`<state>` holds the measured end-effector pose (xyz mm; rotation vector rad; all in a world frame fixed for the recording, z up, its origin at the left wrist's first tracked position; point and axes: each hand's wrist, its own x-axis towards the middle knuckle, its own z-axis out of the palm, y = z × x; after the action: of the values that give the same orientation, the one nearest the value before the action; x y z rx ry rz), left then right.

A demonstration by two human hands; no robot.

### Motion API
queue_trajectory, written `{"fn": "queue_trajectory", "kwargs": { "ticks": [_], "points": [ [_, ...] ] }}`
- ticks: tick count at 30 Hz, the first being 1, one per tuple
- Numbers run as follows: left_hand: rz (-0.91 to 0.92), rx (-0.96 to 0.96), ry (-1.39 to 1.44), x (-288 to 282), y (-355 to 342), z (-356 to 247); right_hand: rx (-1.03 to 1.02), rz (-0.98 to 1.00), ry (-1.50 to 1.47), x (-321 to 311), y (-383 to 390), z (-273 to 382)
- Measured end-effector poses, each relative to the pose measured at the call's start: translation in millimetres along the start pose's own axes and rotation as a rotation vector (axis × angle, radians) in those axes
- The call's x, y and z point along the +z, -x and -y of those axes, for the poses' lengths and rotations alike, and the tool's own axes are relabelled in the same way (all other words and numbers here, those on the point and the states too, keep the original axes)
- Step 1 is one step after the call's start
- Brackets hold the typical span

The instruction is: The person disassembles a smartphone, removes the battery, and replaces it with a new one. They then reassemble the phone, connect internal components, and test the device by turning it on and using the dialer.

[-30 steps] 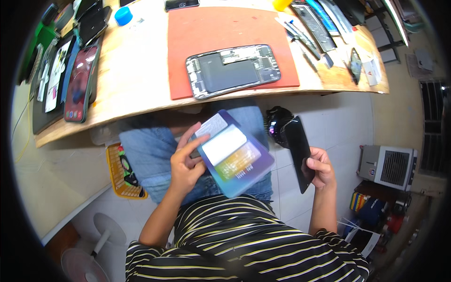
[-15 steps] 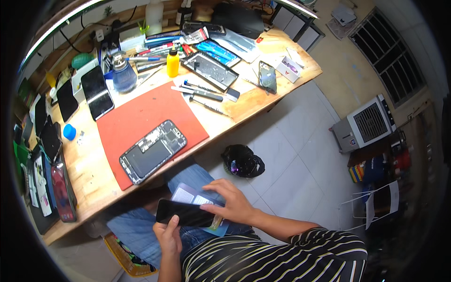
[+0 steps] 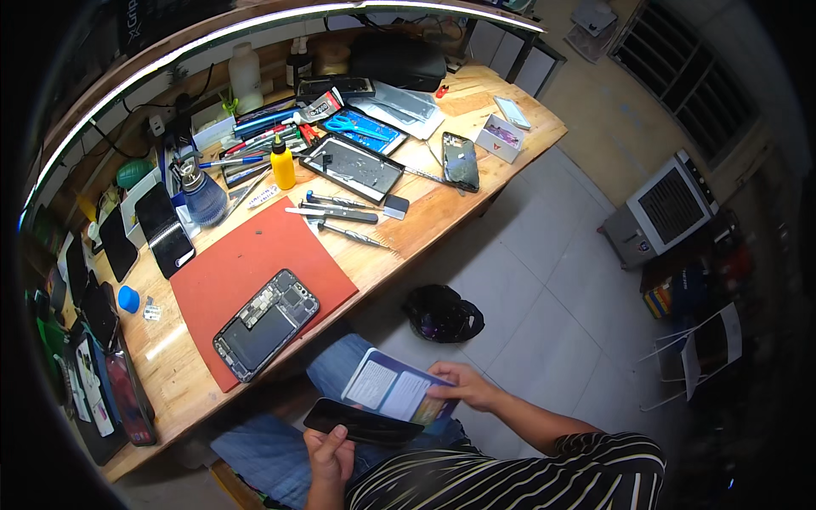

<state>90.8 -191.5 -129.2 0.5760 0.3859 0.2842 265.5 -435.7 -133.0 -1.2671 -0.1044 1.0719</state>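
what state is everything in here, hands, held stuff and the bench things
Left hand, gripping the black panel
Right hand, gripping the printed packet
Black panel, dark, unlit
Printed packet, printed face showing
Opened phone, insides exposed, lying on the red mat
Red mat, flat
Yellow bottle, upright
Light strip, lit

From here the slim black rectangular panel [image 3: 378, 425] looks glossy; the flat orange-red mat [image 3: 234, 265], matt; the light-brown wooden tabletop [image 3: 472, 95], smooth.

Pale tiled floor [image 3: 529, 270], barred window [image 3: 687, 72]
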Motion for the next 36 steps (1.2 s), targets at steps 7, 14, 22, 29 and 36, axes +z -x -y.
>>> {"fn": "queue_trajectory", "kwargs": {
  "ticks": [7,14,22,29,36],
  "points": [
    [-0.093,-0.075,-0.028,4.9,-4.3,0.3,-0.476,-0.442,-0.1,-153.7,15.6,114.0],
    [-0.156,-0.18,-0.15,7.0,-7.8,4.9,-0.455,-0.605,-0.241,-274.5,-42.3,248.8],
    [-0.129,-0.106,-0.283,-6.0,2.4,11.9,-0.525,-0.709,-0.238,-339.8,-132.3,325.7],
    [-0.075,-0.006,-0.465,2.4,3.8,-5.7,-0.542,-1.148,0.548,-364.4,-183.3,357.0],
    [0.056,-0.132,-0.297,4.9,4.6,-56.1,-1.041,-0.948,0.522,-191.9,-141.1,333.6]
  ]
}}
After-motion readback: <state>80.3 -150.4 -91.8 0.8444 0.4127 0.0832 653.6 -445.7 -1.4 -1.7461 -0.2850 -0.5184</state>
